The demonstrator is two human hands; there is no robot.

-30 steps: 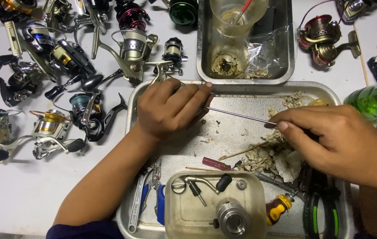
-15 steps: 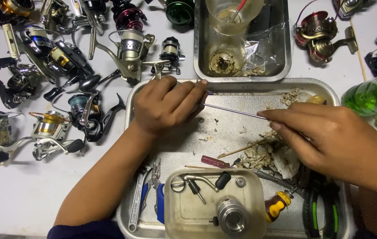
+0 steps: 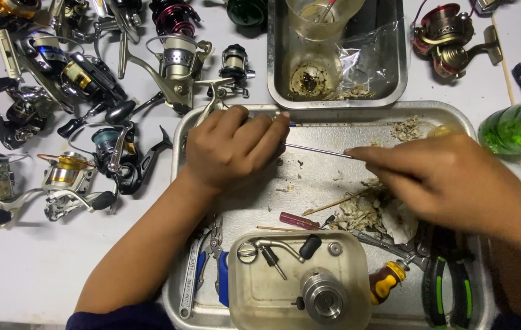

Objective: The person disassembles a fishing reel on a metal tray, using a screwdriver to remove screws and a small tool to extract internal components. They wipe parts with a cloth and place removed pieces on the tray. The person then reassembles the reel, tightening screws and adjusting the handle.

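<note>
- White table point(image 3: 28, 275), left side: a spread of fishing reels point(image 3: 71, 177) lies loose, well apart from the work.
- Left hand point(image 3: 233, 146): sits knuckles up over the far left corner of the large metal tray point(image 3: 328, 183), forearm running in from the near left edge. Fingers are curled shut around a small part that the palm hides; what that part is cannot be told. The near end of the thin metal rod point(image 3: 318, 151) disappears at the fingertips.
- Thin metal rod: lies almost level across the far half of the tray, spanning the gap between the two hands and tilting slightly down to the right.
- Right hand point(image 3: 444, 180): reaches in from the right edge, palm down, fingers extended and pinched on the right end of the rod. The wrist hangs above a heap of dirty scraps point(image 3: 370, 211).
- Judgement on the step in hand: the rod should be kept in line with the hidden part, the left hand holding firm while the right makes small, straight pushes; side pressure would likely bend so slender a shaft.
- Near edge of the tray: a plastic tub point(image 3: 300, 281) holds a handle and a metal spool; pliers point(image 3: 447, 287) with green grips lie at the near right corner.
- Far right of the table: a green bottle point(image 3: 517, 128) lies just beside the tray.
</note>
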